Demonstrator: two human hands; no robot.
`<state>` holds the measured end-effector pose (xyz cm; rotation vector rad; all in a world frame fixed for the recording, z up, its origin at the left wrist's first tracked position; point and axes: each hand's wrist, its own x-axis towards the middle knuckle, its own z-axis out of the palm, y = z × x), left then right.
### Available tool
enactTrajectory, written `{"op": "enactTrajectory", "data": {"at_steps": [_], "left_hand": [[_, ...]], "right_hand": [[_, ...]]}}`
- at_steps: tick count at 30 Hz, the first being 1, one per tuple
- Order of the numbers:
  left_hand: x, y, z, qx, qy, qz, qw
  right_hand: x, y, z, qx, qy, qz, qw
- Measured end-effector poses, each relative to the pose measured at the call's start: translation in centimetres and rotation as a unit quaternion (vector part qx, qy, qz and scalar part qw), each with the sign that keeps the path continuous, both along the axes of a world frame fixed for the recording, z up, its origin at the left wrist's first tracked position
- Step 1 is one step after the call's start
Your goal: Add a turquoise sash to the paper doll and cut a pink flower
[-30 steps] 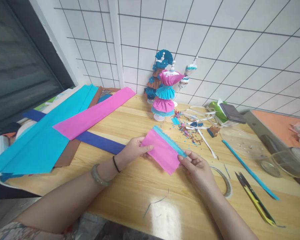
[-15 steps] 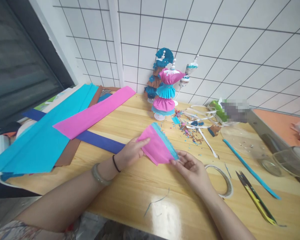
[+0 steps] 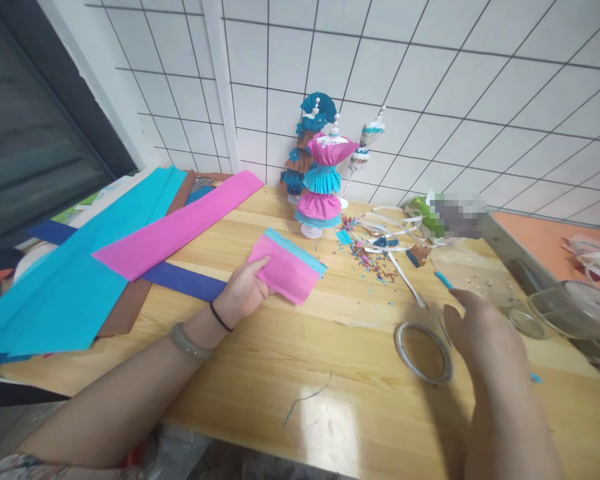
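The right hand (image 3: 490,333) is blurred and covers part of a thin blue strip (image 3: 443,279); what its fingers touch cannot be told. Most of the left hand's (image 3: 247,290) fingers are hidden behind the pink-and-blue paper (image 3: 287,270). A pixelated patch (image 3: 459,215) masks whatever lies by the green packet (image 3: 423,205). Scraps (image 3: 377,263) on the worktop (image 3: 230,393) (many mere specks) are too small to tell. The right edge cuts off the orange-topped box (image 3: 535,233).
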<state>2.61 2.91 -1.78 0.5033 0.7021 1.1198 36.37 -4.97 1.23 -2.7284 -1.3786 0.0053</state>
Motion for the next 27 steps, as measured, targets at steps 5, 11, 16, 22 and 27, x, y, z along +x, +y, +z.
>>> {"op": "enactTrajectory", "data": {"at_steps": [5,11,16,22,27], "left_hand": [[0.2,-0.3,0.4,-0.014,0.007,-0.01,1.0],[0.4,-0.3,0.7,-0.034,0.003,-0.018,0.999],[0.4,-0.4,0.1,-0.017,0.008,-0.02,1.0],[0.6,-0.8,-0.2,0.027,0.014,-0.056,0.998],[0.5,-0.7,-0.2,0.035,-0.001,-0.077,0.996]], "right_hand": [[5.8,-2.0,-2.2,-0.082,0.015,-0.046,0.995],[7.4,-2.3,-3.9,-0.008,0.08,-0.018,0.997],[5.3,-1.3,-2.1,-0.007,0.075,-0.008,0.997],[-2.6,-0.6,0.8,0.297,0.05,0.083,0.95],[-9.3,-1.0,0.1,0.259,0.439,0.192,0.839]]}}
